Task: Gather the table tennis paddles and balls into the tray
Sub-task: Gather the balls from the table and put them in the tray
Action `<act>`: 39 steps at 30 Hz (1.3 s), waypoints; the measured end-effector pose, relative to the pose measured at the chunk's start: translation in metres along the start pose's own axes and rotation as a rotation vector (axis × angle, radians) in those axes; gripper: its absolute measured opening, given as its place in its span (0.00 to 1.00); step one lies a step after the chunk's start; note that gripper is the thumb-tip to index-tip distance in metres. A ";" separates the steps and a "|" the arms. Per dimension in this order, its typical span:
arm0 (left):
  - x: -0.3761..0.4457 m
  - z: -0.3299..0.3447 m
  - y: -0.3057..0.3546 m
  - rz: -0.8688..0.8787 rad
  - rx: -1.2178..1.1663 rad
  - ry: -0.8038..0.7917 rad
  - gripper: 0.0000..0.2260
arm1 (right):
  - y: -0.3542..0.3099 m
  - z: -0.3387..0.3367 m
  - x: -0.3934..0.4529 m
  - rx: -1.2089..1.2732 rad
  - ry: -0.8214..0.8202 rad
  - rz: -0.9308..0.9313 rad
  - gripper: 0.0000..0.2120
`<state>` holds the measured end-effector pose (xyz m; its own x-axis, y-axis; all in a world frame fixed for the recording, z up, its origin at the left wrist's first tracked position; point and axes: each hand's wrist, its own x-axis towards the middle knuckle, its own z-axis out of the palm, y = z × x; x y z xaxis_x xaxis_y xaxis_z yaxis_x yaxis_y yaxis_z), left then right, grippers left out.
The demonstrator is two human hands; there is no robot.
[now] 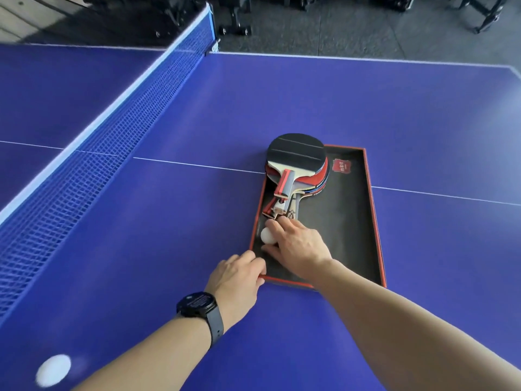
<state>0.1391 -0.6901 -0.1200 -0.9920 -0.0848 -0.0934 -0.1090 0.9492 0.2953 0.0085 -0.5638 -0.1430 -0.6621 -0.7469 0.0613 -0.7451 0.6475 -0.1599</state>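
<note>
A black tray with a red rim (372, 210) lies on the blue table right of centre. Several paddles (298, 162) are stacked in its far left part, black rubber on top, handles pointing toward me. My right hand (296, 244) is inside the tray below the handles, its fingers around a white ball (267, 236) at the tray's left wall. My left hand (239, 275) grips the tray's near left corner. A second white ball (53, 370), blurred, lies on the table at the bottom left, beside my left forearm.
The blue net (107, 142) runs diagonally across the left side. A white centre line (197, 165) crosses the table. Beyond the far table edge are a dark floor and black wheeled frames (236, 21). A dark watch (197, 303) sits on my left wrist.
</note>
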 end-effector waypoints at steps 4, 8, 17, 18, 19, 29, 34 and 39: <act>-0.009 -0.003 -0.001 -0.008 -0.047 -0.013 0.08 | -0.005 -0.003 0.001 -0.021 -0.041 -0.002 0.27; -0.029 -0.029 -0.016 0.006 -0.127 -0.028 0.16 | -0.005 -0.025 -0.012 -0.046 0.057 0.019 0.30; -0.148 -0.089 -0.142 -0.326 0.132 -0.112 0.28 | -0.137 -0.025 -0.117 0.238 -0.009 -0.600 0.27; -0.159 -0.089 -0.148 -0.361 0.146 -0.135 0.30 | -0.152 -0.021 -0.127 0.251 -0.088 -0.683 0.28; -0.168 -0.089 -0.153 -0.398 0.157 -0.167 0.33 | -0.162 -0.016 -0.136 0.254 -0.157 -0.761 0.29; -0.229 -0.063 -0.179 -0.563 0.166 -0.341 0.36 | -0.145 0.003 -0.182 -0.068 -0.325 -1.323 0.06; -0.223 -0.054 -0.174 -0.526 0.134 -0.304 0.20 | -0.125 -0.003 -0.158 -0.064 -0.200 -1.081 0.11; -0.198 -0.048 -0.151 -0.501 0.054 -0.170 0.13 | -0.085 -0.037 -0.097 0.243 0.041 -0.196 0.11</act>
<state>0.3491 -0.8313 -0.1008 -0.7941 -0.4859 -0.3651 -0.5593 0.8193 0.1260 0.1331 -0.5410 -0.0989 -0.5141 -0.8440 0.1531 -0.8213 0.4328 -0.3718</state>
